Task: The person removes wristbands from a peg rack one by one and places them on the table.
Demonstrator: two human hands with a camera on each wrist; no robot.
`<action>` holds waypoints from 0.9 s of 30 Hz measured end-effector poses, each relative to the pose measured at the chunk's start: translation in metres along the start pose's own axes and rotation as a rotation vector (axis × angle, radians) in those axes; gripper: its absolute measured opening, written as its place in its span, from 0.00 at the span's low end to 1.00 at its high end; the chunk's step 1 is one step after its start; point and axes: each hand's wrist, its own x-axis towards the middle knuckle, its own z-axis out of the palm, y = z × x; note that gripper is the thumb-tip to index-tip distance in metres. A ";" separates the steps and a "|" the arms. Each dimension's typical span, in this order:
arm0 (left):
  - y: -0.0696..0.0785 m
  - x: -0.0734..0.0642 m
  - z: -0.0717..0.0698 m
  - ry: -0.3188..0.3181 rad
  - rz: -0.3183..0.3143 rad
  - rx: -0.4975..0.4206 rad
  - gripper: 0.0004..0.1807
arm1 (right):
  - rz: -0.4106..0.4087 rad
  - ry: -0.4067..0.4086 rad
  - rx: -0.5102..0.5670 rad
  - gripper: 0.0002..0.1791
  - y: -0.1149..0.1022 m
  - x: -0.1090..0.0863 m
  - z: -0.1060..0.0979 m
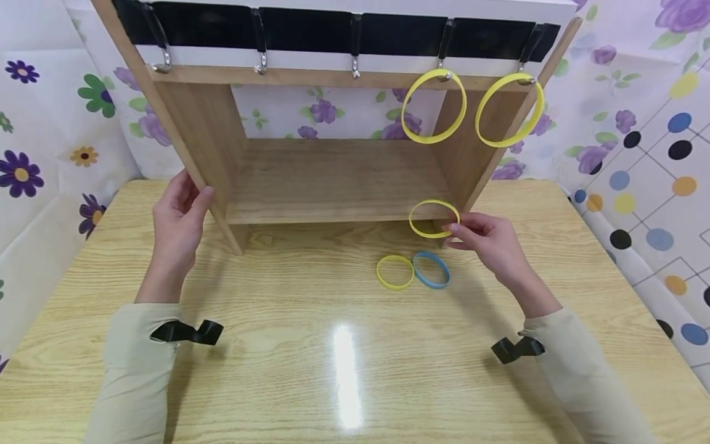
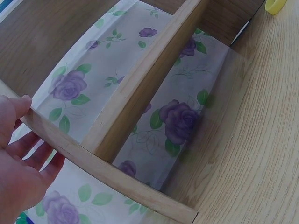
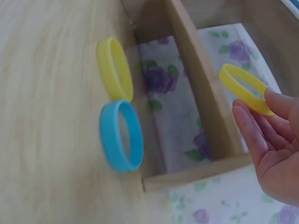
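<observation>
My right hand (image 1: 488,243) pinches a yellow wristband (image 3: 238,84) between thumb and fingers, in front of the wooden shelf's right side. With my left hand (image 1: 180,219) I grip the front edge of the left side panel (image 2: 107,175) of the wooden shelf (image 1: 338,179). On the table below lie another yellow wristband (image 1: 395,272) and a blue wristband (image 3: 121,135), side by side and touching. Two more yellow wristbands hang from hooks at the upper right, one wristband (image 1: 434,106) on the fourth hook and one wristband (image 1: 509,110) on the rightmost.
A black strip (image 1: 310,28) along the shelf's top carries several metal hooks; the leftmost hook (image 1: 163,61), and the two after it, hold nothing. The wood-grain table (image 1: 266,357) spreads in front. Flowered sheeting (image 1: 33,142) covers the walls behind and beside it.
</observation>
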 end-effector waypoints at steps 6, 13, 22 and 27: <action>-0.001 0.000 0.000 0.001 0.009 0.003 0.25 | 0.044 -0.018 0.007 0.22 0.017 -0.006 -0.010; 0.000 0.000 -0.001 0.002 -0.007 0.034 0.25 | 0.130 -0.048 -0.026 0.23 0.033 -0.011 -0.021; -0.001 0.000 -0.001 0.001 -0.001 0.031 0.25 | 0.215 -0.061 0.026 0.24 0.057 -0.015 -0.042; -0.001 0.000 -0.001 -0.007 0.008 0.039 0.25 | 0.253 -0.070 0.004 0.24 0.070 -0.018 -0.053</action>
